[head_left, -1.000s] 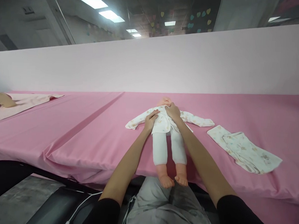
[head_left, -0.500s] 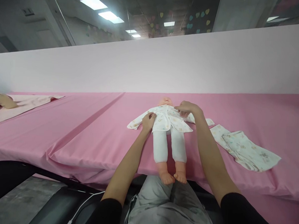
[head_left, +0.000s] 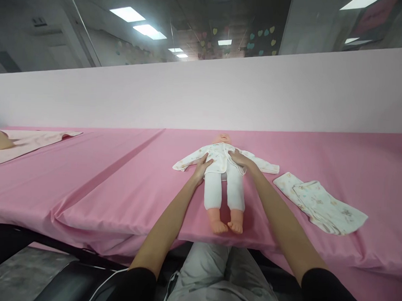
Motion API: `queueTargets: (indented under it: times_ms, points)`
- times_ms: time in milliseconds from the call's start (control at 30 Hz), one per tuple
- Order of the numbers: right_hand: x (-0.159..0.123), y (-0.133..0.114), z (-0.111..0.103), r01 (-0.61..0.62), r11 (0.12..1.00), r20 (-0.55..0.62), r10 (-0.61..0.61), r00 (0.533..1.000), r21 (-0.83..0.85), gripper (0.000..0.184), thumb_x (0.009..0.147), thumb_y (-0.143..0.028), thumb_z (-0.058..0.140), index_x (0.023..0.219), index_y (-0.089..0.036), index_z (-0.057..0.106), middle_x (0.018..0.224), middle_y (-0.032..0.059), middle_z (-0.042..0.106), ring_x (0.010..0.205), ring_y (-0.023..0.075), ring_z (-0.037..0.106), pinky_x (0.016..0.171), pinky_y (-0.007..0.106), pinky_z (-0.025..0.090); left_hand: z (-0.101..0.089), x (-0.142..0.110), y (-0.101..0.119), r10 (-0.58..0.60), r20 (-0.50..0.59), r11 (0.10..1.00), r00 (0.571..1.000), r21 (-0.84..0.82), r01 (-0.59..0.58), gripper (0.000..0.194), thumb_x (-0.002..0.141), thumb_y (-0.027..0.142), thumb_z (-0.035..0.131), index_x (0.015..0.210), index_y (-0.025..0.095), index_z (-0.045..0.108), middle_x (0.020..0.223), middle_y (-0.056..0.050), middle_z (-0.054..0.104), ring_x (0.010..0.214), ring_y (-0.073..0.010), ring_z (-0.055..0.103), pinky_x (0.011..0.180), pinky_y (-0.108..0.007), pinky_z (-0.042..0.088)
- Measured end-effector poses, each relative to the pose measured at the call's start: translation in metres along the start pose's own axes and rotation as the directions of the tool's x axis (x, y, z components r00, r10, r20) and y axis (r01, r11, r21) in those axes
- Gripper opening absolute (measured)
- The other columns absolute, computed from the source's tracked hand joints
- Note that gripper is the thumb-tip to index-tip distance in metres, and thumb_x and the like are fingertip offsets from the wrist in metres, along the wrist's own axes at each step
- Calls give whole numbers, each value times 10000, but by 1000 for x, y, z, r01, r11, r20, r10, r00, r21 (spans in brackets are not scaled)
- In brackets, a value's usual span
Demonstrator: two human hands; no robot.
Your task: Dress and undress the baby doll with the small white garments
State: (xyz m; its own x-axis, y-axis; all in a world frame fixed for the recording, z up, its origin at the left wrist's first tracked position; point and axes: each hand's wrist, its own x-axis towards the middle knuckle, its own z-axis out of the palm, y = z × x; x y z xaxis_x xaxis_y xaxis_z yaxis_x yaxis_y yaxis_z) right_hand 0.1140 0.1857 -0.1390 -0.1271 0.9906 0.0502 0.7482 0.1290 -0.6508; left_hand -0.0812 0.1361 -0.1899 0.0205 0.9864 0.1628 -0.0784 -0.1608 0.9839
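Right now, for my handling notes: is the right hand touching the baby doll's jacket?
Touching. The head view shows the right hand resting on the front of the baby doll's jacket, with no gap between them.

Folded cloth: white with a small print, on the counter (head_left: 118,186), well right of the right hand (head_left: 240,159)
Pale pink cloth (head_left: 29,142): far left of the hand, at the counter's end
Pink panel (head_left: 204,96): beyond the hand, along the counter's back edge
Ceiling lights (head_left: 127,14): high above, past the panel
Heart decorations (head_left: 260,39): on a dark wall, beyond the panel
White cable (head_left: 108,280): below the counter, over a black bench (head_left: 69,283)
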Motion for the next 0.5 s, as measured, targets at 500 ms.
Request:
queueTargets:
  times_ms: [500]
  points:
    - [-69, 41, 29, 117, 991, -282, -96, 955, 60, 457, 939, -451, 314, 1242, -166, 502, 1124, 99, 624, 1029, 226, 572, 881, 323, 412, -2, 1, -6, 74, -207, 996, 975, 71, -60, 475, 768, 395, 599, 1193, 184, 586, 1376, -90, 482, 1289, -242, 432, 1099, -386, 324]
